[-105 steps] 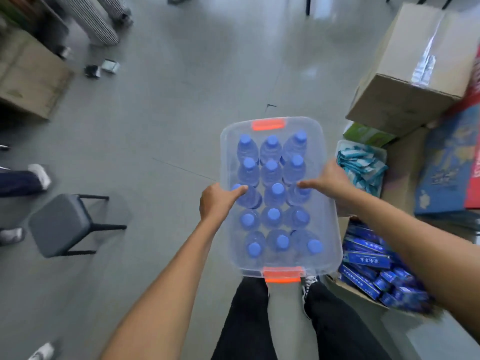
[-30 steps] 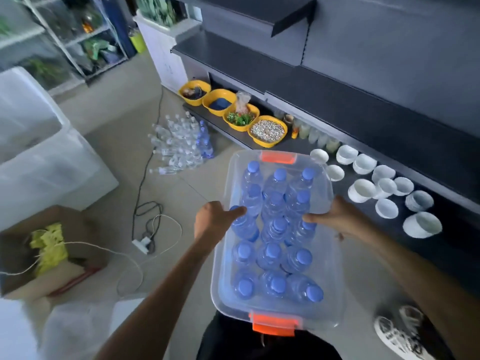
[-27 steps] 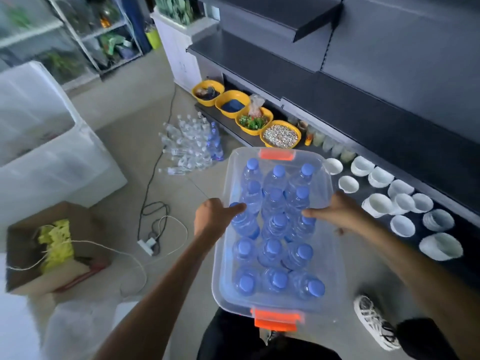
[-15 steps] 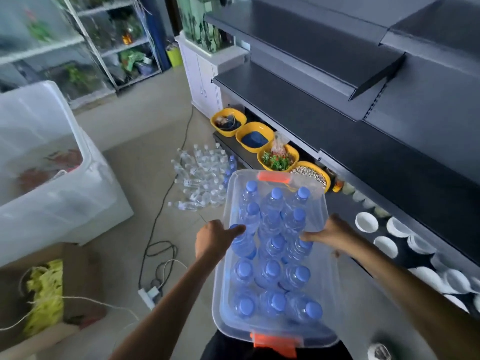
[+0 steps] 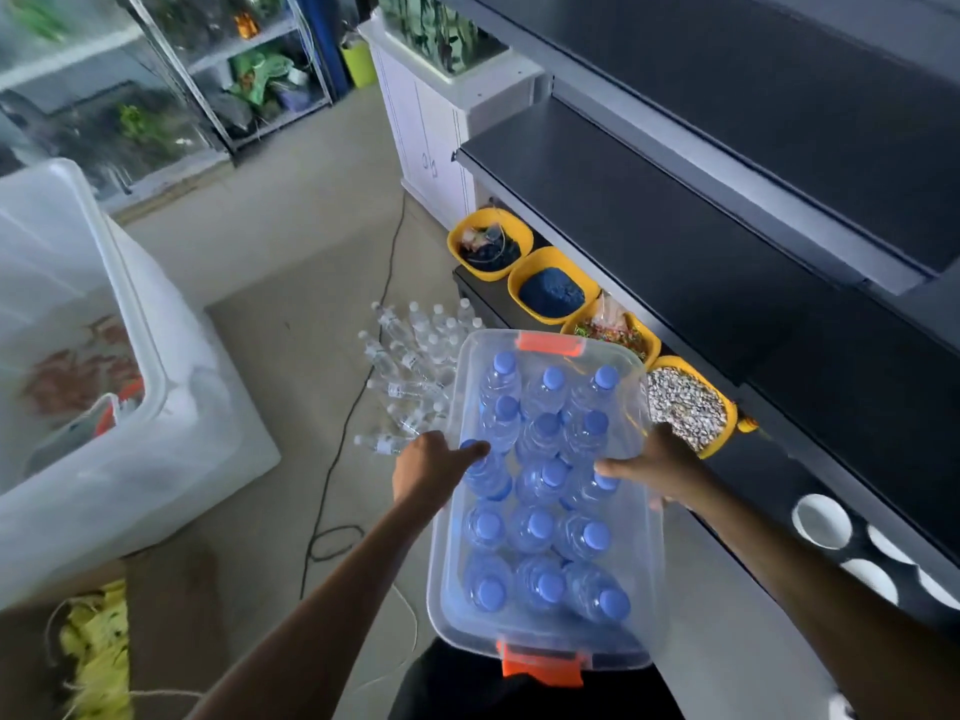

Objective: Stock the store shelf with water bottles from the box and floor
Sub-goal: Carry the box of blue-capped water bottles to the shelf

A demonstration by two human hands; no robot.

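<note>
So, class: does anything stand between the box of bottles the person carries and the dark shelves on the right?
Nothing visible lies between the box and the dark middle shelf. The lowest shelf beside it holds yellow bowls and white cups.

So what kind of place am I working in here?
Probably a small shop, maybe aquarium or pet supplies: dark metal retail shelving, yellow plastic bins of loose goods on its bottom shelf, and glass tanks holding plants on racks.

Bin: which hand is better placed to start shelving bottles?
Right, probably. The right hand grips the bin by the rim nearest the shelf; the left hand grips the opposite rim, away from it.
</note>
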